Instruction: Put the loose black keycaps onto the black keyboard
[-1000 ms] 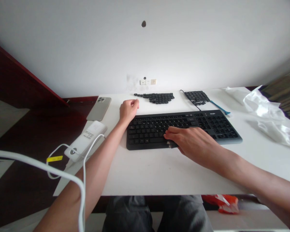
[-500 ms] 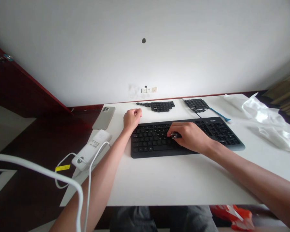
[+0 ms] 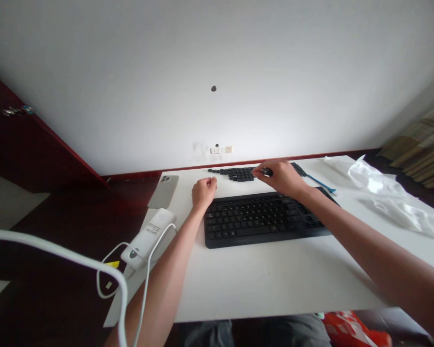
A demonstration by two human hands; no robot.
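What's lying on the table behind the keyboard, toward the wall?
Black keycaps show on both sides of the right hand, plus a slim blue object. Whatever lies directly behind that hand is covered.

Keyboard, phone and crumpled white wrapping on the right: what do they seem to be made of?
Keyboard: probably hard plastic, black, satin; its frame looks dull. Phone: glass or metal back, can't tell which; grey, smooth, seemingly matte, no sharp reflections. Crumpled white wrapping: likely thin plastic film; creases, bright shiny patches.

black keyboard (image 3: 255, 221): flat, partly uncapped | loose black keycaps (image 3: 240, 174): clustered behind it, apart
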